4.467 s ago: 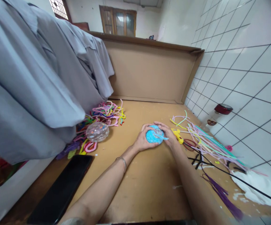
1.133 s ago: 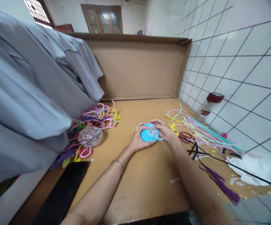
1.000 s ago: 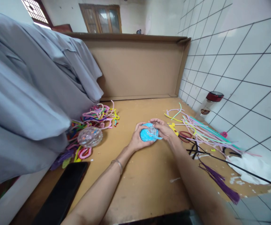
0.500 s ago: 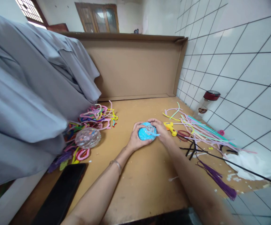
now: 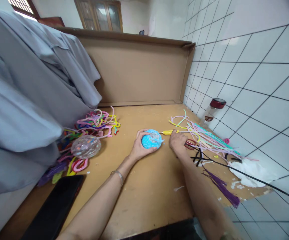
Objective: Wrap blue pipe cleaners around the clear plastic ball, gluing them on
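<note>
At far left, grey draped cloth (image 5: 34, 90), then a flat black rectangular phone (image 5: 56, 203). Farther along, a clear rounded object with coloured specks (image 5: 86, 146), beside a tangle of multicoloured fuzzy stems (image 5: 94, 124). Near the middle of the tan tabletop (image 5: 144, 200), left hand (image 5: 137, 146) with fingers and thumb bent snugly around a round ball of light-blue fuzzy strands (image 5: 149, 142). Just beside its right edge, a yellow glue gun with a thin nozzle (image 5: 168, 132), nozzle end toward the ball. Touching it, right hand (image 5: 178, 143) with fingers curled over; cannot tell whether closed around the hidden handle. Rightmost, loose pastel stems (image 5: 211, 141) and a purple tassel (image 5: 222, 186).
</note>
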`<control>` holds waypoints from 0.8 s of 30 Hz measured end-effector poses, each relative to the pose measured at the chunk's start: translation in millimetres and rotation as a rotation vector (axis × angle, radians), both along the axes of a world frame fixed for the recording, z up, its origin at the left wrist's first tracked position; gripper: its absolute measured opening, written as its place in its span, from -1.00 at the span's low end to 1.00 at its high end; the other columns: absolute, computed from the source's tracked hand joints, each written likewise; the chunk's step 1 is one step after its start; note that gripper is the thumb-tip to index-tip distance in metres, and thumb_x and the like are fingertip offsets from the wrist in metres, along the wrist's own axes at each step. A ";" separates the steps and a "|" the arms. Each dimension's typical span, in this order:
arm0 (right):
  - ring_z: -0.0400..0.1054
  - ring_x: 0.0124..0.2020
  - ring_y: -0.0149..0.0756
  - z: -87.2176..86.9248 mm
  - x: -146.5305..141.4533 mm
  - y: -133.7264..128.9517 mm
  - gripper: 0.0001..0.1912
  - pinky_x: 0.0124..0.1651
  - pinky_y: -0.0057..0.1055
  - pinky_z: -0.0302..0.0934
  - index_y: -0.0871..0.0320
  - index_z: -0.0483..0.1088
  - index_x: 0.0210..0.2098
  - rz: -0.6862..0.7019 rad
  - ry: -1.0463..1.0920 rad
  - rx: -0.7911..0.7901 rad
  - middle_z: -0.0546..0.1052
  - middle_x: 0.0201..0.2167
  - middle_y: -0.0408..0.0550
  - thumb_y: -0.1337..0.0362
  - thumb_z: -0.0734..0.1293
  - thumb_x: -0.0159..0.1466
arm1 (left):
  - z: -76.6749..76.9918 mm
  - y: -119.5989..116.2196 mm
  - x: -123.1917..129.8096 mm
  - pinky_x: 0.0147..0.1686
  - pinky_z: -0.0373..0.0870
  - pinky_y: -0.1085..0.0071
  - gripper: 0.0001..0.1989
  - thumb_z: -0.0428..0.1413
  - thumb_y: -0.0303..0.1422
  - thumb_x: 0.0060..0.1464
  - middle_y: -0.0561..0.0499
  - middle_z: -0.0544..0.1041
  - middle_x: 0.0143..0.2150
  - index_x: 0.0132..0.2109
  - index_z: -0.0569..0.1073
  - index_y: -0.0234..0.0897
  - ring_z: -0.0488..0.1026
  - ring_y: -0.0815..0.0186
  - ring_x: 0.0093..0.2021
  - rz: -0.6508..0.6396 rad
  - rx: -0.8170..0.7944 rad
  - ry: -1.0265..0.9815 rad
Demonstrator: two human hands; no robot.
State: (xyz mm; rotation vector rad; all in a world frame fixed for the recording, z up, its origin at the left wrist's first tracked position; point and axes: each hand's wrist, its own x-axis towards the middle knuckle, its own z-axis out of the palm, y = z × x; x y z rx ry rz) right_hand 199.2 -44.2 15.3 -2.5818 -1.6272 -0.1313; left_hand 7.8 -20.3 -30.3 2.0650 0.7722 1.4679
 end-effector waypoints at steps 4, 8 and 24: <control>0.40 -0.06 0.02 -5.3 -1.1 3.1 -0.54 -0.13 -0.03 0.21 0.31 0.31 0.12 -0.089 -0.039 0.053 0.46 -0.09 0.41 0.52 0.01 0.31 | 0.4 -0.2 -0.1 0.17 0.28 0.00 -0.31 0.40 -0.27 -0.32 -0.11 0.28 0.12 0.00 0.29 -0.15 0.29 0.05 0.21 -0.002 -0.010 0.006; 0.40 -0.09 -0.03 -7.3 0.3 5.7 -0.54 -0.16 -0.12 0.23 0.32 0.32 0.11 -0.085 -0.046 0.094 0.46 -0.11 0.39 0.51 -0.02 0.32 | 1.0 -0.3 -0.4 0.17 0.27 0.00 -0.31 0.40 -0.27 -0.31 -0.11 0.27 0.13 0.00 0.29 -0.15 0.29 0.05 0.21 0.000 -0.012 0.010; 0.35 -0.10 -0.02 -4.6 17.4 -3.4 -0.44 -0.15 -0.20 0.17 0.31 0.03 0.31 -0.050 -0.193 0.247 0.45 -0.11 0.36 0.49 -0.05 0.33 | 4.2 -1.8 1.0 0.18 0.25 -0.02 -0.30 0.40 -0.31 -0.34 -0.12 0.25 0.12 -0.01 0.30 -0.15 0.29 0.03 0.20 -0.027 -0.052 -0.009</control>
